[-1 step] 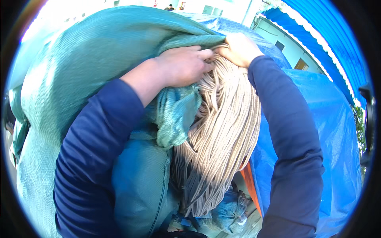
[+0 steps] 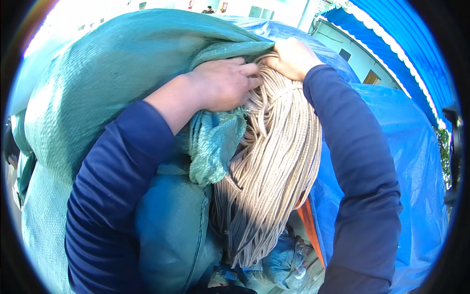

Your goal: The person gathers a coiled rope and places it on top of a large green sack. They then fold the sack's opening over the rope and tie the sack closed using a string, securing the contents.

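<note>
A bundle of thin beige cords (image 2: pixel 281 147) hangs in a long tail from the mouth of a big green woven sack (image 2: pixel 112 73). My left hand (image 2: pixel 227 83) lies along the sack's opening, its fingers curled against the top of the cord bundle. At the upper right end of the opening, my right hand (image 2: pixel 296 58) pinches the sack's edge, its thumb against the topmost cords. A bunched green flap of sack (image 2: pixel 215 147) droops below my left hand. The palm side of both hands is hidden.
Another green sack (image 2: pixel 171 225) stands below. Blue tarpaulin (image 2: pixel 401 161) covers a pile on the right, beside an orange strip (image 2: pixel 310 228). A bluish plastic bag (image 2: pixel 284 264) lies low behind the cords. A blue corrugated roof (image 2: pixel 416 39) and a pale building (image 2: pixel 362 59) rise beyond.
Both hands and the sack's edge have shifted very slightly left. Their hold on the cords and sack looks the same.
</note>
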### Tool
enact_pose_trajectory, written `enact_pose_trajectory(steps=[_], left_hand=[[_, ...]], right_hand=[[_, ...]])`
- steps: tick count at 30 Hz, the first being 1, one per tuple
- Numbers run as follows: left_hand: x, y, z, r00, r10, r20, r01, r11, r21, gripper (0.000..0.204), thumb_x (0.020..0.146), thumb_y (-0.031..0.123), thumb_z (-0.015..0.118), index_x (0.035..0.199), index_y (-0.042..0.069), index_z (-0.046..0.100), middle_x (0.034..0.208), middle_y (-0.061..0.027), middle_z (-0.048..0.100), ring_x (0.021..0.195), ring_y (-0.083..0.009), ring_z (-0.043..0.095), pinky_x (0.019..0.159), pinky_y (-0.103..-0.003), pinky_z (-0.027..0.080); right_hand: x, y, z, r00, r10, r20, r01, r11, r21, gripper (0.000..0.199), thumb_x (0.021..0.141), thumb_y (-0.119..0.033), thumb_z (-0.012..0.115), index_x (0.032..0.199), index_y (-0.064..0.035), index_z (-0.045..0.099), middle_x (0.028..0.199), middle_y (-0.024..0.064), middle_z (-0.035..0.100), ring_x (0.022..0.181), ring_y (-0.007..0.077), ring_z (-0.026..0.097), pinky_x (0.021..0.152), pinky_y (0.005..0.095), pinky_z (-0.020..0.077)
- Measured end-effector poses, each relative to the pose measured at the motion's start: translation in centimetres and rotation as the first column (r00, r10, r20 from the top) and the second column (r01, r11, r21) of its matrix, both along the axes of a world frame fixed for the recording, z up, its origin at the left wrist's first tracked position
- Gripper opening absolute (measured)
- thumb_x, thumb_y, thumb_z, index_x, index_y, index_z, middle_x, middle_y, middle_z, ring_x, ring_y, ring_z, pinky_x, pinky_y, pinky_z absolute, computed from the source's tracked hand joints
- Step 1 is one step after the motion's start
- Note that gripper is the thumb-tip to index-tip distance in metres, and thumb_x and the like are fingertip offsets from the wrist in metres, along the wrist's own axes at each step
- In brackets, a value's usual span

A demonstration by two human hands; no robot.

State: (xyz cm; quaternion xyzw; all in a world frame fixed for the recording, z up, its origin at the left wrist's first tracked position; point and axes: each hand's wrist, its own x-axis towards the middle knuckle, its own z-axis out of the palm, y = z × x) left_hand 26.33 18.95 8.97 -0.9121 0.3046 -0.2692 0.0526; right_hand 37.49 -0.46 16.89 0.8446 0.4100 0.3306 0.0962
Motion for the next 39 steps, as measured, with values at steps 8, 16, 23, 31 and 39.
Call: enact_pose_trajectory(steps=[8, 16, 23, 31, 39], left_hand=[[1.0, -2.7, 1.9, 0.899, 0.403, -0.174, -0.367, 0.907, 0.206, 0.059, 0.094, 0.048, 0.056, 0.116, -0.005, 0.069, 0.121, -0.0202, 0.069, 0.124, -0.0349, 0.059, 0.111, -0.046, 0.044], [-3.4, -3.7, 0.5, 0.93, 0.311, -0.195, -0.211, 0.889, 0.407, 0.046, 0.09, 0.049, 0.065, 0.094, 0.005, 0.078, 0.094, -0.0089, 0.074, 0.107, -0.0269, 0.061, 0.103, -0.045, 0.043], [-5.3, -4.7, -1.4, 0.954, 0.294, 0.054, -0.289, 0.86, 0.42, 0.05, 0.091, 0.052, 0.066, 0.105, 0.005, 0.077, 0.118, -0.0091, 0.071, 0.123, -0.0267, 0.057, 0.115, -0.046, 0.034], [-7.0, -3.4, -4.6, 0.932, 0.271, 0.241, -0.35, 0.849, 0.397, 0.078, 0.088, 0.061, 0.065, 0.136, -0.001, 0.063, 0.153, -0.0176, 0.051, 0.149, -0.034, 0.038, 0.127, -0.05, 0.02], [-5.2, -2.6, -4.0, 0.935, 0.29, 0.202, -0.34, 0.895, 0.289, 0.08, 0.082, 0.062, 0.073, 0.135, 0.004, 0.063, 0.153, -0.0112, 0.051, 0.148, -0.0271, 0.039, 0.126, -0.046, 0.024]], right_hand=[[1.8, 0.9, 0.0, 1.0, -0.015, 0.021, 0.016, 0.996, -0.085, 0.046, 0.092, -0.047, 0.067, 0.095, -0.0014, 0.076, 0.092, 0.0259, 0.073, 0.091, 0.0429, 0.071, 0.084, 0.0502, 0.0571], [3.8, -0.8, -1.9, 0.953, 0.13, -0.274, -0.084, 0.982, 0.17, 0.044, 0.089, -0.046, 0.072, 0.104, -0.0052, 0.077, 0.102, 0.0233, 0.074, 0.098, 0.0419, 0.071, 0.088, 0.0481, 0.0562], [5.4, -1.3, -3.1, 0.88, 0.303, -0.366, -0.166, 0.917, 0.362, 0.041, 0.087, -0.041, 0.074, 0.11, -0.0069, 0.077, 0.106, 0.0246, 0.074, 0.101, 0.0417, 0.071, 0.091, 0.0466, 0.0551], [5.8, -1.3, -3.2, 0.888, 0.336, -0.313, -0.209, 0.902, 0.377, 0.046, 0.086, -0.047, 0.074, 0.112, -0.0091, 0.077, 0.105, 0.0232, 0.074, 0.1, 0.042, 0.071, 0.09, 0.0461, 0.0552], [4.2, -0.7, -3.9, 0.915, 0.159, -0.371, -0.026, 0.941, 0.338, 0.042, 0.091, -0.035, 0.072, 0.119, -0.0049, 0.074, 0.112, 0.0156, 0.077, 0.105, 0.0285, 0.073, 0.094, 0.0363, 0.0528]])
